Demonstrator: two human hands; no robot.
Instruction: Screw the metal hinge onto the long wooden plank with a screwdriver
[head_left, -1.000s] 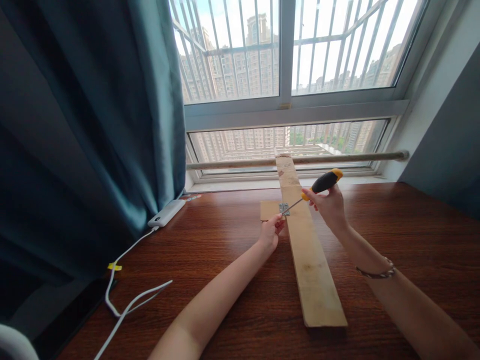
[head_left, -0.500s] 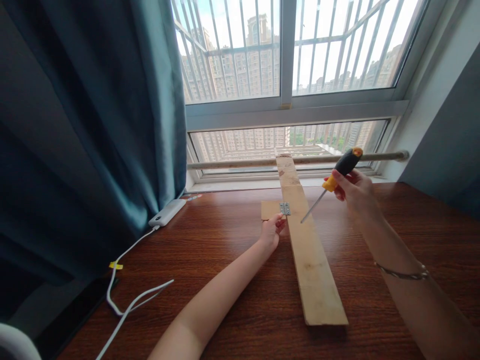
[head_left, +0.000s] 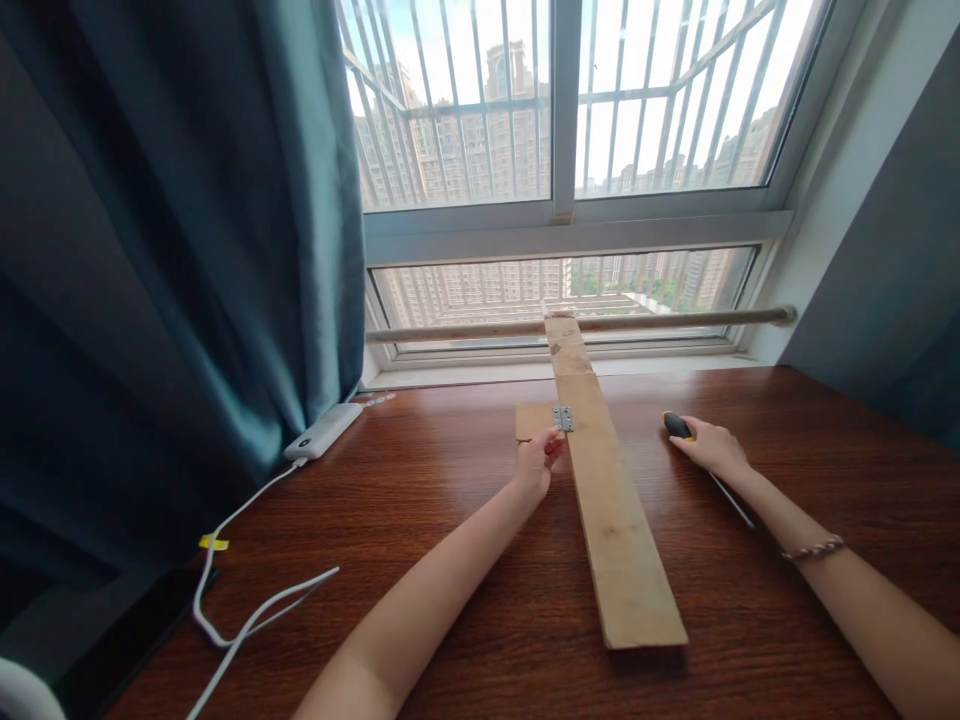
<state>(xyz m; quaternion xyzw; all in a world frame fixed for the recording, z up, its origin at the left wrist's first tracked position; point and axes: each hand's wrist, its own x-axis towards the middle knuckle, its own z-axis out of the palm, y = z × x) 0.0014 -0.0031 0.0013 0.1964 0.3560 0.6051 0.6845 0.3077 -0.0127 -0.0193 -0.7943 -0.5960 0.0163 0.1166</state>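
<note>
A long wooden board (head_left: 622,530) runs from near me to the window, its far end by the rail. A smaller piece of wood (head_left: 531,420) sits against its left side, and a metal hinge (head_left: 562,419) spans the two. My left hand (head_left: 536,465) is closed at the small piece's near edge, thumb by the hinge; its curled fingertips are partly hidden. To the right of the board, my right hand (head_left: 712,447) grips a screwdriver with a black and yellow handle (head_left: 676,425), down at the tabletop. Its shaft points back towards me, beneath the hand.
The brown wooden table (head_left: 450,560) stretches to the window sill. A white power bank (head_left: 324,432) with a white cable (head_left: 251,500) lies at the left beside the blue curtain (head_left: 300,250). A rail (head_left: 675,320) crosses in front of the window.
My right hand has lowered the screwdriver from above the board to the tabletop on the right, its tip now turned towards me. My left hand stays at the hinge.
</note>
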